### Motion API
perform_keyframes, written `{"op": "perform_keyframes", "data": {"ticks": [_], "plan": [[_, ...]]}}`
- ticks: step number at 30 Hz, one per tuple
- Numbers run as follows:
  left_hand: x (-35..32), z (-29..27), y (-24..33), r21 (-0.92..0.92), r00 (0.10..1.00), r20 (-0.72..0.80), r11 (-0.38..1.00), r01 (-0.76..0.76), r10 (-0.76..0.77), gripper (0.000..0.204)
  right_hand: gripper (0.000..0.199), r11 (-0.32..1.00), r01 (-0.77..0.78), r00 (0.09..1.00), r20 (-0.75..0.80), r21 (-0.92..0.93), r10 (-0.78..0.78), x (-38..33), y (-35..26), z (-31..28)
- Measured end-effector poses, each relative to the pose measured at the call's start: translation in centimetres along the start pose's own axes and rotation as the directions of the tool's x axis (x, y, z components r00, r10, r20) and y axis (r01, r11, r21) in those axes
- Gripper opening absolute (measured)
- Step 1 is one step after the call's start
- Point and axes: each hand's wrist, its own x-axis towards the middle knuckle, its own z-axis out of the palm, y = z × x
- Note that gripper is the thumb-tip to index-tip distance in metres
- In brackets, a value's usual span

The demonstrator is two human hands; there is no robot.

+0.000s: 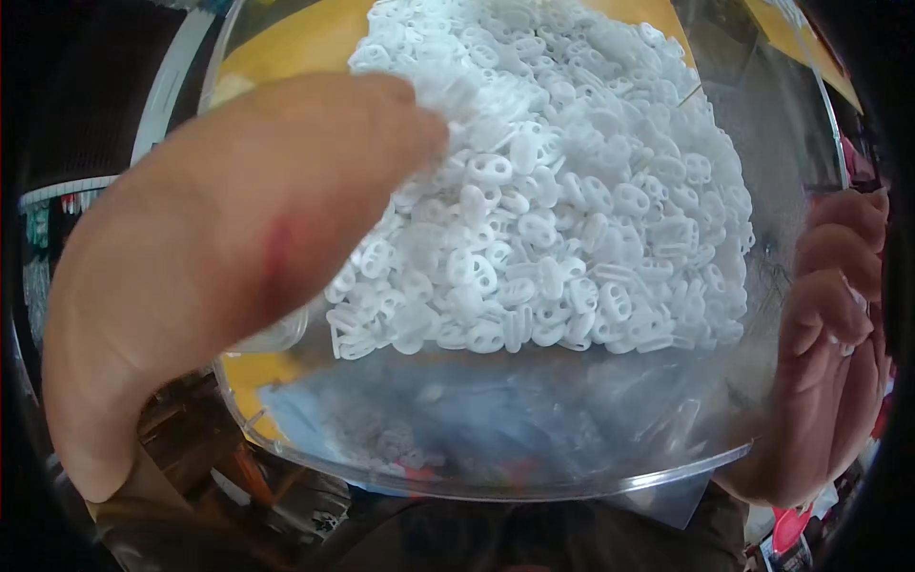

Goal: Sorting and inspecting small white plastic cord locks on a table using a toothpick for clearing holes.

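A clear plastic box holds a large heap of small white oval plastic pieces with two holes each. My left hand reaches across from the left, its fingers at the heap's upper left side. Motion smears those fingertips, and I cannot make out whether they hold a piece. At the box's right side my right hand has its fingers curled in. A small whitish bit shows by its fingertips, too small to name.
Yellow material shows through the box's far left part. A blue patch is visible through its near side. A pink-red item lies at the lower right. Dark shelving or furniture stands at the left.
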Motion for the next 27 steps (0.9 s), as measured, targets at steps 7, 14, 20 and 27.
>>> {"op": "perform_keyframes", "data": {"ticks": [7, 14, 20, 27], "plan": [[-1.6, -1.4, 0.7, 0.61, 0.933, -0.115, 0.765, -0.205, 0.342, 0.025, 0.031, 1.0, -0.005, 0.999, 0.053, 0.021, 0.004, -0.1, -0.1, 0.3], [0.2, -0.4, 0.4, 0.73, 0.923, 0.099, 0.603, -0.322, 0.373, 0.017, 0.031, 1.0, 0.004, 0.996, 0.091, 0.023, -0.006, 0.6, 0.5, -0.9], [0.8, -3.0, 0.9, 0.626, 0.978, 0.143, 0.751, -0.21, 0.154, 0.013, 0.031, 1.0, 0.004, 0.993, 0.12, 0.029, -0.008, 1.7, 2.0, -0.6], [-1.1, -3.8, -1.9, 0.574, 0.94, 0.22, 0.745, -0.341, 0.261, 0.017, 0.032, 0.998, -0.031, 0.982, 0.187, 0.056, 0.02, 1.7, 2.7, -0.7]]}}
